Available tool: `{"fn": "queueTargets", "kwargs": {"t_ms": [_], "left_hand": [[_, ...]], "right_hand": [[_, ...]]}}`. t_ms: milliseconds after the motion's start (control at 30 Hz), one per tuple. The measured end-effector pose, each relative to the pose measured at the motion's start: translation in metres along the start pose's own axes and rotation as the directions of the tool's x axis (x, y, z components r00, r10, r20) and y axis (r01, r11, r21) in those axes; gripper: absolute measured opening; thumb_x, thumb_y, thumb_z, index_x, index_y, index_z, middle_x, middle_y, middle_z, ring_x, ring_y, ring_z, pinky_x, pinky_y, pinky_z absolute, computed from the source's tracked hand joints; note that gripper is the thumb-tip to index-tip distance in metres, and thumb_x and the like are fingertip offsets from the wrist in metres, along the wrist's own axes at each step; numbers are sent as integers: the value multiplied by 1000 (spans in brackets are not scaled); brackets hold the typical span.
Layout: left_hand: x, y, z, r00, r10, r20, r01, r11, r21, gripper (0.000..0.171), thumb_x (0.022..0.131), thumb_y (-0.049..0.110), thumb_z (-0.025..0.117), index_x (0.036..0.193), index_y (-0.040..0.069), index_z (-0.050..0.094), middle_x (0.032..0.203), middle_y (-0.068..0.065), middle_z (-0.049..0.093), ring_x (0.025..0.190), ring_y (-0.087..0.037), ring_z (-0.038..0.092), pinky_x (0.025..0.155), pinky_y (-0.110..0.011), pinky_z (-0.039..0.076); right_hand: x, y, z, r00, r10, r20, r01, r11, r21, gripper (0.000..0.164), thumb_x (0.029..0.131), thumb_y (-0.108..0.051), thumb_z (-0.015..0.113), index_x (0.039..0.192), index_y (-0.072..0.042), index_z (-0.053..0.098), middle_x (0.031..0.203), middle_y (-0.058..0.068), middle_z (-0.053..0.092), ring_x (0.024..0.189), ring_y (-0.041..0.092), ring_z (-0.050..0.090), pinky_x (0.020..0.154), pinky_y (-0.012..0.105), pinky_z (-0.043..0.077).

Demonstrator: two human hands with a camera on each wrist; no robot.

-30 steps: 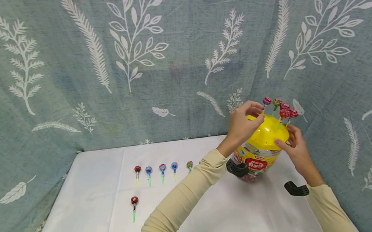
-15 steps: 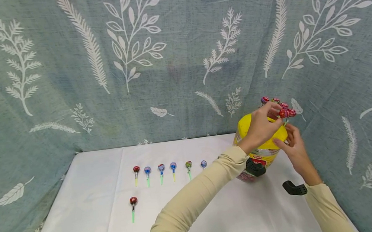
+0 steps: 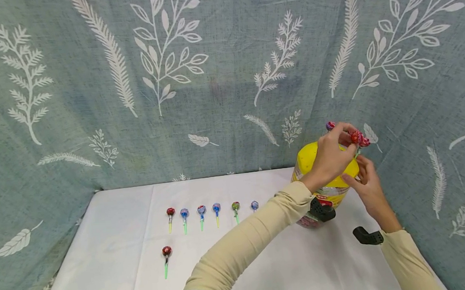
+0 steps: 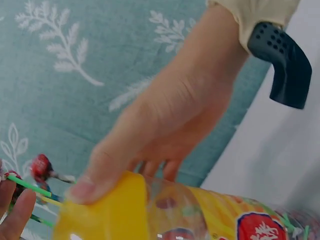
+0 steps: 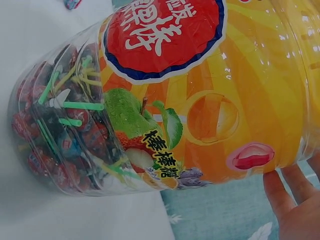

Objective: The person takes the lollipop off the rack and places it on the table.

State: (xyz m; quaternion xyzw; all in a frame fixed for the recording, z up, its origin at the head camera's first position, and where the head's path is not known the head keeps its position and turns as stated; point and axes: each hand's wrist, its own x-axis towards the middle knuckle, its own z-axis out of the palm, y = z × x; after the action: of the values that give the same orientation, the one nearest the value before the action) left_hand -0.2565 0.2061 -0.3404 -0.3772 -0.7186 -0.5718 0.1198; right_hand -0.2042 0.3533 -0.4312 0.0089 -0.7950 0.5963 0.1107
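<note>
A large clear plastic candy jar [image 5: 240, 85] with a yellow lid [image 3: 307, 155] tilts at the right of the table; lollipops fill its bottom. Several lollipops [image 3: 362, 139] stand by their sticks in the lid. Over the lid, my left hand [image 3: 333, 155] pinches at a lollipop there; in the left wrist view its fingertips [image 4: 20, 212] are beside a green stick [image 4: 30, 186]. My right hand [image 3: 369, 190] grips the jar's lid edge from the right, thumb on the lid [image 4: 100, 215], fingers partly hidden behind the jar. A purple lollipop [image 3: 330, 126] shows behind my left hand.
On the white tablecloth [image 3: 103, 288], several lollipops [image 3: 202, 211] lie in a row, with a dark red one [image 3: 166, 251] nearer me. My left sleeve [image 3: 246, 241] crosses over the table. A leaf-patterned curtain [image 3: 218, 85] hangs behind.
From beside the purple lollipop, my left hand has moved right across the lid to the red lollipops. A blue lollipop on the table has come into view. My right hand keeps its grip.
</note>
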Motion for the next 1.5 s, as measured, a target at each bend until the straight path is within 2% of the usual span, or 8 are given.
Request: {"fn": "queueTargets", "kwargs": {"t_ms": [200,400,800,933,1033,1133,1367,1500], "left_hand": [[-5,11,-12,999,47,-25,-48,999,-22,30,90,4,59,118,10,51,93,-3,65,80,0,57,70,-11,47],[-18,16,-28,998,38,-41,-40,998,-47,29,89,4,60,117,11,53,94,-4,66,82,0,59,75,-12,48],[-51,18,-51,1000,25,-11,-26,998,-61,27,89,2,60,114,12,53,92,-2,66,81,0,58,70,-13,50],[-62,19,-60,1000,8,1,-8,997,-75,28,89,2,60,114,12,54,93,-2,67,81,-1,59,69,-15,51],[-71,20,-68,1000,-1,9,2,997,-78,27,88,2,61,113,12,54,92,-2,67,80,-2,59,68,-17,53],[-79,23,-78,1000,-7,14,8,996,-88,27,88,2,61,113,11,54,91,-3,67,80,-3,60,64,-18,53],[-103,52,-120,1000,11,10,-9,991,-133,25,85,-7,60,109,1,54,89,-17,66,78,-24,62,59,-31,55],[-116,61,-142,1000,-18,-9,17,993,-120,25,85,-8,61,108,-1,55,87,-17,66,77,-25,62,58,-34,55]], "right_hand": [[-3,1,2,1000,15,-6,-15,1000,7,72,96,-24,56,150,-16,9,153,15,18,138,30,20,111,54,17],[-7,3,5,1000,21,-10,-21,1000,21,73,96,-24,56,150,-14,7,154,16,16,139,31,18,111,56,13],[-15,6,5,999,46,-24,-46,999,-11,73,96,-28,55,150,-16,8,154,15,17,137,31,21,111,54,19],[-16,6,4,998,55,-32,-56,998,-6,73,96,-25,55,150,-15,7,154,15,17,137,30,22,111,31,26],[-17,7,4,998,46,-32,-46,999,0,73,96,-23,56,150,-14,8,154,16,17,136,28,24,97,10,33],[-16,8,4,999,17,-27,-17,1000,7,72,96,-21,55,150,-12,8,153,18,18,133,24,27,88,5,35],[-10,6,5,999,-47,-23,47,999,5,69,96,-18,56,149,-10,12,151,18,23,131,17,31,88,6,36],[-6,3,6,997,-70,-31,71,997,36,69,95,-16,56,148,-9,13,150,18,24,129,15,33,88,7,36]]}}
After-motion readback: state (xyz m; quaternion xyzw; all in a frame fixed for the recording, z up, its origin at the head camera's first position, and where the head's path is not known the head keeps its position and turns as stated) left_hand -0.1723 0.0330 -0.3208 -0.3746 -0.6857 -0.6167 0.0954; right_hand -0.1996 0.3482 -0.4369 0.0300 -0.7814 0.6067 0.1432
